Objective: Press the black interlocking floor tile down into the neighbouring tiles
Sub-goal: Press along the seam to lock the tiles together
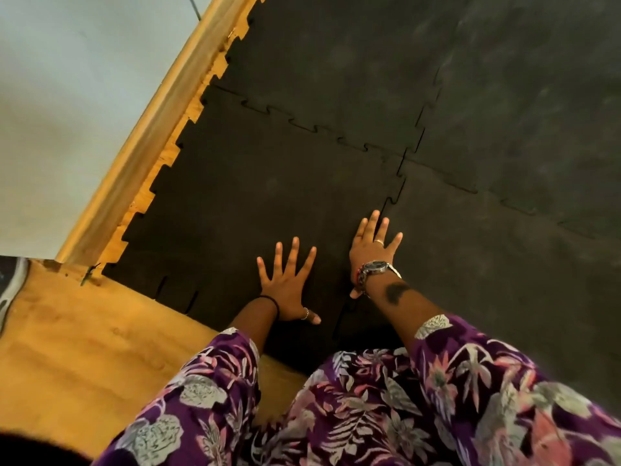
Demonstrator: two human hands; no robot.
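Now both hands press flat, fingers spread: left hand on the black floor tile, right hand over its toothed seam; next, pressing farther along it.

- The black interlocking tile lies flat under my palms, toothed edges meeting the neighbouring tiles; its wall-side teeth are bare over wood.
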